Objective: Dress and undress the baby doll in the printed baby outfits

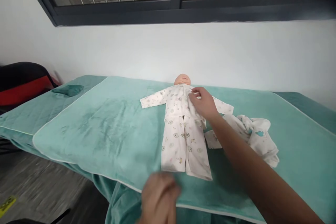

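A baby doll [182, 79] lies on its back on the green bed cover, its head toward the wall. It is dressed in a white patterned baby shirt [176, 99] with the sleeves spread out. Matching baby trousers [173, 143] lie below the shirt, both legs straight and pointing at me. Over the chest is my right hand [204, 104], its fingers curled and pinched at the shirt's front. Motion smears my left hand [160, 196], which hovers at the near edge of the bed, just below the trouser hems; its fingers cannot be made out.
A crumpled white cloth [258, 138] with green prints lies right of the doll, partly behind my right forearm. The green cover [105, 140] drapes over the near edge. A black and red bag or seat [25, 84] stands far left. Behind are a white wall and a barred window.
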A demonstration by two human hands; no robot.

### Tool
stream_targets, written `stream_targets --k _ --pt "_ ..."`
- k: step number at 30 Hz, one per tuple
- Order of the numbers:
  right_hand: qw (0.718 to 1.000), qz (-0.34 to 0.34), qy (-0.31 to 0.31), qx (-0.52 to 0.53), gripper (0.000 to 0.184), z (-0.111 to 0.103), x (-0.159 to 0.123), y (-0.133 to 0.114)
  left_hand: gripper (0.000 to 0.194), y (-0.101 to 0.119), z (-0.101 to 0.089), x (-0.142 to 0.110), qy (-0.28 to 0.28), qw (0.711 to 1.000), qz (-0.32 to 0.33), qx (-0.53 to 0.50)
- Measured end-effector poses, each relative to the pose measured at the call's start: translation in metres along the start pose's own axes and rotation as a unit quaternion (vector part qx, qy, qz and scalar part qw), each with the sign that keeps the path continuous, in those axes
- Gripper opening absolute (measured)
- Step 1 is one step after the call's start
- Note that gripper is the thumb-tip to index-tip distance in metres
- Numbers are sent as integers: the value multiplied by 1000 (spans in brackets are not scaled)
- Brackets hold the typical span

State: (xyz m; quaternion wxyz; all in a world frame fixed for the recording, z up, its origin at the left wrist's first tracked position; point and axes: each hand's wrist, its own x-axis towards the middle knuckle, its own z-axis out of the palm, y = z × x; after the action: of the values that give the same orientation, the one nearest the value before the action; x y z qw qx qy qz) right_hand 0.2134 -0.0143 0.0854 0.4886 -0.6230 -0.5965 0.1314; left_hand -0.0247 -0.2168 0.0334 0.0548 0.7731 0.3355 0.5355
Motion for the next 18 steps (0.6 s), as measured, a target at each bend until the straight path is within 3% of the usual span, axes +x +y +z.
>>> stream_targets --k 1,4,7,9,13,18 --pt "1000 2 7 -16 28 8 20 3 35 -20 17 24 9 1000 -5 -8" --pt "998 37 5 -60 24 26 65 19 36 -84 71 120 29 990 -132 -33" --pt "997 63 -11 -51 23 37 83 39 38 -140 121 208 -32 983 -181 -27" --pt "998 59 -17 -31 23 40 86 47 41 -168 148 242 -99 980 -171 -27" --pt "998 55 -9 -33 22 45 89 45 44 -199 176 252 -155 974 -165 -22" --pt "995 95 -5 -5 19 47 91 34 43 -209 178 245 -158 965 -199 -66"
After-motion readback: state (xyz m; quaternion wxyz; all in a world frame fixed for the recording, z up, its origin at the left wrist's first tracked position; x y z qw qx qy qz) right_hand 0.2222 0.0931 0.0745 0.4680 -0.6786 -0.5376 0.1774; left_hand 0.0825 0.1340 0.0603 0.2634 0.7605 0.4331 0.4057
